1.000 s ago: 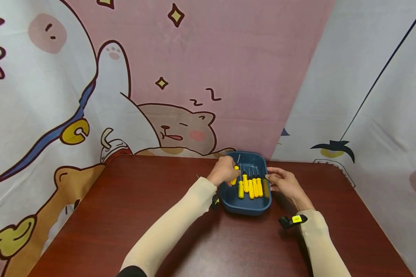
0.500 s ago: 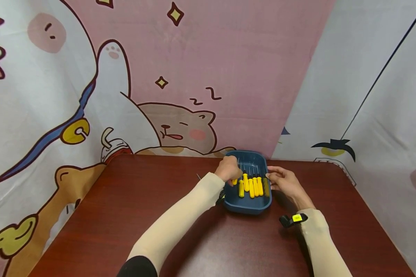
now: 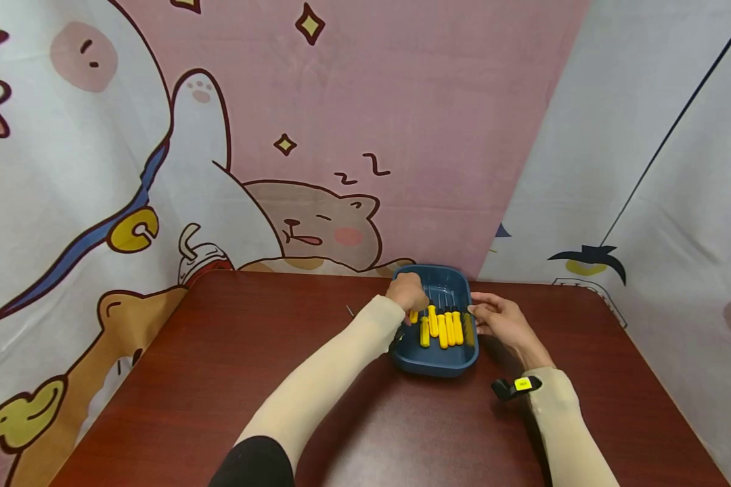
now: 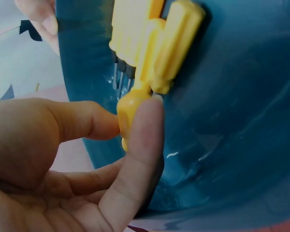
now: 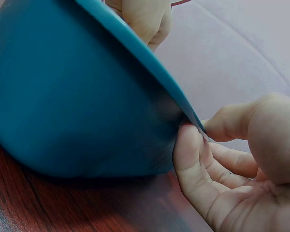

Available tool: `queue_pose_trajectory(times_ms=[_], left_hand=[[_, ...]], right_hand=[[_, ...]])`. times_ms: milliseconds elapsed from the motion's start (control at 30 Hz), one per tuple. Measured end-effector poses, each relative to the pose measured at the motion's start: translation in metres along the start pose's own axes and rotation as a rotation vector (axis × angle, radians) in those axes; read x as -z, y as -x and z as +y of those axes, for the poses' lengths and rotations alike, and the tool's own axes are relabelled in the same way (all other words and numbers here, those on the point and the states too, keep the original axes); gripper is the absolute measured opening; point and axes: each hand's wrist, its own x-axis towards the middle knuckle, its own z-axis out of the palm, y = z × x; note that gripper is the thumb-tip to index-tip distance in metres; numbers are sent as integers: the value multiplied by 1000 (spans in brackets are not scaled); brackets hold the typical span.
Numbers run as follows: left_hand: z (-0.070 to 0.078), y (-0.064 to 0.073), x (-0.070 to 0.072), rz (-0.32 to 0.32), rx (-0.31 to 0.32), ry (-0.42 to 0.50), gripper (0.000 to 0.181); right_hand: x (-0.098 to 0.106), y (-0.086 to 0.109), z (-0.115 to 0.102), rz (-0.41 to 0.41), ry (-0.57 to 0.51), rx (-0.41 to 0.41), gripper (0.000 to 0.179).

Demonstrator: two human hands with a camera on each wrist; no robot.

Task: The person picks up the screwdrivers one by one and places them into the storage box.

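My left hand (image 3: 407, 292) reaches into the blue plastic tray (image 3: 435, 370) over its left side. In the left wrist view, its thumb and finger pinch the yellow handle of a screwdriver (image 4: 129, 111); the hand hides much of that tool in the head view. Several more yellow-handled screwdrivers (image 3: 442, 330) lie side by side in the tray, metal shafts toward the far end. At the tray's right side, my right hand (image 3: 504, 327) pinches the rim (image 5: 176, 94) between thumb and fingers, as the right wrist view shows.
The tray stands near the far edge of a reddish-brown wooden table (image 3: 268, 338). Left of the tray, a thin metal shaft (image 3: 350, 310) shows from behind the left sleeve. A cartoon-printed cloth (image 3: 438, 135) hangs just behind the table.
My left hand has shifted slightly right and farther into the tray, and the pinched screwdriver is now more hidden. The thin shaft left of the sleeve shows more. My right hand stays at the rim.
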Motion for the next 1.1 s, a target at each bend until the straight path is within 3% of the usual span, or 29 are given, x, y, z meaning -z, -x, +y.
queue_pose_trajectory(times_ms=[367, 533, 800, 1100], left_hand=[[7, -15, -7, -9, 81, -33, 47], [7, -19, -9, -22, 79, -79, 43], [8, -8, -8, -41, 41, -181, 30], [20, 0, -6, -106, 122, -232, 35]], right_hand=[[-1, 2, -2, 4, 9, -2, 51], [-1, 1, -1, 8, 19, 4, 50], [0, 1, 0, -2, 19, 8, 50], [-2, 3, -3, -6, 11, 9, 51]])
